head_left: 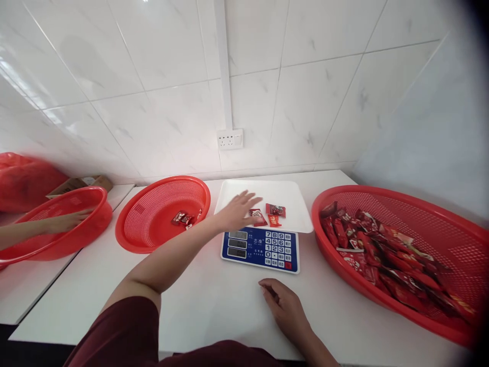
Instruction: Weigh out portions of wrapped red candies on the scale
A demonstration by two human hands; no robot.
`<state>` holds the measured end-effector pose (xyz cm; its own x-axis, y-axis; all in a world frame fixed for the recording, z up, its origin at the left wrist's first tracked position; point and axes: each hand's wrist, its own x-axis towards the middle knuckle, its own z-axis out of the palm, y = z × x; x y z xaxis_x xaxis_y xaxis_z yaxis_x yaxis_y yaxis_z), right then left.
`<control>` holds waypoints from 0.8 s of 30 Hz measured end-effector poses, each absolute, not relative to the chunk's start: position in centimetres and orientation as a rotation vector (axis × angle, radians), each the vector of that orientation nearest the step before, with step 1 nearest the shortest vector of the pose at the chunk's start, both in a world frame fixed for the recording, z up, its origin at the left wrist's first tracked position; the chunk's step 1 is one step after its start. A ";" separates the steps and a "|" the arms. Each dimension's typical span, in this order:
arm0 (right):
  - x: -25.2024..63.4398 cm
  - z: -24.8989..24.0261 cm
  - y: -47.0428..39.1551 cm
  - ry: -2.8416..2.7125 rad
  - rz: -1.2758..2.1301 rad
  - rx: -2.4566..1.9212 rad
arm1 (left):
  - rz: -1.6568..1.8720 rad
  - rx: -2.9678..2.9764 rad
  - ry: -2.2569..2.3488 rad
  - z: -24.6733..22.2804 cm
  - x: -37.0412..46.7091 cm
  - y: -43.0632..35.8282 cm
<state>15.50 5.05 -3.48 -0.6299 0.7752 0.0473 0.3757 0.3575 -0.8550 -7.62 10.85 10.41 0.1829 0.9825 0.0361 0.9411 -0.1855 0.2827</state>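
My left hand point(237, 210) reaches over the white tray point(263, 188) of a digital scale, its fingers stretched out and apart. Close by its fingertips on the tray lie a red and white snack packet point(259, 217), a dark red packet point(275, 210) and a small orange-red packet point(274, 220). The blue keypad panel point(260, 250) of the scale faces me. My right hand point(284, 308) rests on the white table in front of the scale, fingers curled in, and nothing shows in them.
At right, a large red basket point(382, 191) holds many red snack packets point(382, 255). Another red basket point(153, 204), left of the scale, contains several packets point(181, 219). Farther left, a co-worker's arm point(49, 224) reaches into a red basin point(69, 244). Behind stands a tiled wall with a socket point(229, 139).
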 end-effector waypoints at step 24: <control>15.5 -3.6 5.2 -2.182 1.223 -0.984 | 0.383 2.521 1.761 6.9 -4.3 17.7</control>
<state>15.47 5.20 -3.60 -0.6443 0.7637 0.0398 0.3647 0.3525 -0.8618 -4.29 17.67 6.86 0.3243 0.9293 0.1766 0.9188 -0.3539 0.1750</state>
